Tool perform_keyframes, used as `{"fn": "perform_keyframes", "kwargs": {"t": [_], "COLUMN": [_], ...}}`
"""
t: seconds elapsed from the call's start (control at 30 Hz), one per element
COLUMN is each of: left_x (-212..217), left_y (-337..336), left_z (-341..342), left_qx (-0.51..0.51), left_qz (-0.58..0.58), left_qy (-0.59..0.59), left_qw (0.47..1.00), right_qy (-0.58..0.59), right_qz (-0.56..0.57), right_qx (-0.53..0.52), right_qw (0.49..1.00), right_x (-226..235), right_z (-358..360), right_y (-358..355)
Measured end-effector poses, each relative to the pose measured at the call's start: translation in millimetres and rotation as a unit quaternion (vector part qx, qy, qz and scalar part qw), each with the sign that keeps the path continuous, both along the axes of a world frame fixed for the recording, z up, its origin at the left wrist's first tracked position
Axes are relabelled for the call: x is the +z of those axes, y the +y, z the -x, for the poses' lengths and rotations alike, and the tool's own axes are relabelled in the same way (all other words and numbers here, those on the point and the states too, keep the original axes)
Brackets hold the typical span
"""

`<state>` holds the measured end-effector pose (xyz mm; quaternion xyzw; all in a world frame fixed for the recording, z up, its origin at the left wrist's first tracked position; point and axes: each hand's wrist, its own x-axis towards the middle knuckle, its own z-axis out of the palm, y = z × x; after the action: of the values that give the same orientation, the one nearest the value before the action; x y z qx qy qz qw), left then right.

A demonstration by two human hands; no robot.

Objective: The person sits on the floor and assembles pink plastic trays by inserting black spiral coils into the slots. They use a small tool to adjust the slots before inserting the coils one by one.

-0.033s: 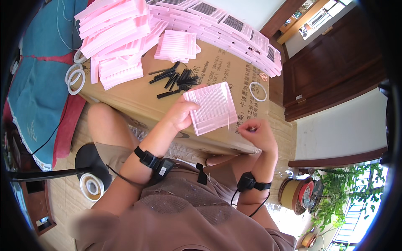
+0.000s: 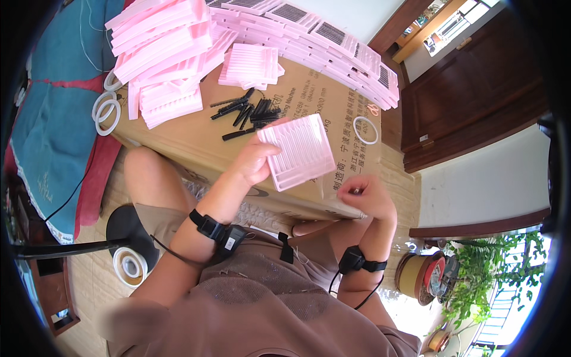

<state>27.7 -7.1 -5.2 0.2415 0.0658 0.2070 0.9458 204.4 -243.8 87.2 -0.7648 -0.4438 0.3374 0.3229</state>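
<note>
Since the earlier frame, the right grip [image 2: 372,199] has dropped slightly, and the left grip [image 2: 257,162] has shifted a little leftward with the pink slotted tray [image 2: 300,153]. The left grip pinches this tray by its left edge, thumb on the ribbed face, holding it tilted above the near part of the cardboard carton [image 2: 205,146]. The right grip is curled, just beside the tray's lower right corner and apart from it; whether its fingers pinch something, I cannot tell.

Behind the tray, a loose heap of short black sticks [image 2: 262,111] lies on the carton. Farther back stand a small stack of pink trays [image 2: 250,64] and, to its left, a tall, uneven pile of pink trays [image 2: 163,44]. Along the far edge runs a long row of stacked trays [image 2: 309,44], with dark contents showing in the top ones. A white ring [image 2: 366,130] lies near the carton's right edge; more white rings [image 2: 107,117] are at the left edge, beside a teal and red cloth [image 2: 65,143]. Black wrist straps [image 2: 208,225] circle both forearms.
</note>
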Motion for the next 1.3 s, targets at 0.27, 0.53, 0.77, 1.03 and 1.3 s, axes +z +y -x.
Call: {"fn": "perform_keyframes", "kwargs": {"t": [0.27, 0.53, 0.77, 1.03, 1.3], "left_x": [34.7, 52.8, 51.3, 50.2, 53.9], "left_y": [33.0, 36.8, 39.9, 40.1, 37.5], "left_z": [29.9, 61.5, 66.8, 65.1, 63.4], "left_qx": [-0.013, -0.073, -0.090, -0.086, -0.098], "left_qz": [-0.123, -0.157, -0.146, -0.136, -0.135], "left_qy": [-0.017, 0.012, -0.001, 0.037, 0.023], "left_qw": [0.992, 0.985, 0.985, 0.986, 0.986], "right_qy": [-0.015, -0.260, -0.231, -0.206, -0.313], "right_qz": [-0.107, -0.324, -0.290, -0.310, -0.260], "right_qx": [-0.049, -0.149, -0.024, -0.080, -0.091], "right_qw": [0.993, 0.897, 0.928, 0.925, 0.909], "right_x": [-2.4, -4.0, 8.6, 16.3, 12.8], "right_z": [39.1, 61.1, 73.3, 75.2, 74.7], "right_y": [20.5, 76.5, 77.4, 80.0, 85.3]}}
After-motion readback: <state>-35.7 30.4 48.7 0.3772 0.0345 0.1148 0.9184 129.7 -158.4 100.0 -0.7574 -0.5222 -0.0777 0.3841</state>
